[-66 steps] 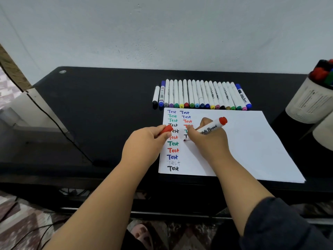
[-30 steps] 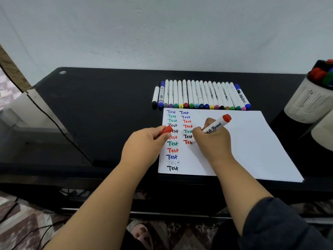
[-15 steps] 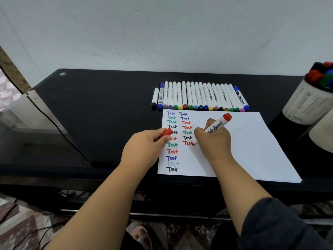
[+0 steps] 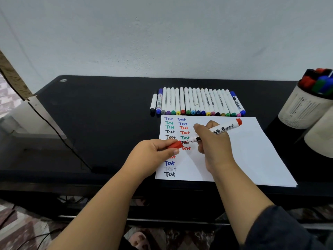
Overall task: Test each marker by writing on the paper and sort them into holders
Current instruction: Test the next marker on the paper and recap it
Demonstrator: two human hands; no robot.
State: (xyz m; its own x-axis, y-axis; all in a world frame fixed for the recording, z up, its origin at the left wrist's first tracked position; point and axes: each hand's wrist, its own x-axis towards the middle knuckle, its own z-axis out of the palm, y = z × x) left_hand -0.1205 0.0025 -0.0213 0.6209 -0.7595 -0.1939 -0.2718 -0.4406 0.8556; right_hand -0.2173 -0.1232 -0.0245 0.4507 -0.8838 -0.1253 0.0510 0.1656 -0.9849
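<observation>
A black table (image 4: 100, 112) stands against a pale wall, with a dark cable (image 4: 59, 136) running down its left side. Toward the middle, a person's left hand (image 4: 151, 156) pinches a red marker cap (image 4: 175, 145) between thumb and curled fingers, holding it just above the left part of a white sheet of paper (image 4: 252, 152). The paper lies flat near the table's front edge and carries two columns of the word "Test" in purple, green, black, red and blue ink, the hand covering a few of the words in the left column. Behind the sheet, a row of capped markers (image 4: 196, 102) lies side by side, nearly touching the paper's far edge, coloured ends pointing toward the person. Just right of the cap, the right hand (image 4: 214, 141) grips an uncapped red whiteboard marker (image 4: 222, 129), fingers clamped around its white barrel; the tip points left toward the open end of the cap, close to it but apart from it, and sits above the second column of writing. The marker's red rear end tilts up and to the right. At the far right edge, a pale cylindrical holder (image 4: 302, 109) stands on the table with red, blue and green markers upright inside, and a second pale holder (image 4: 322, 134) stands just beside it, partly cut off by the frame.
</observation>
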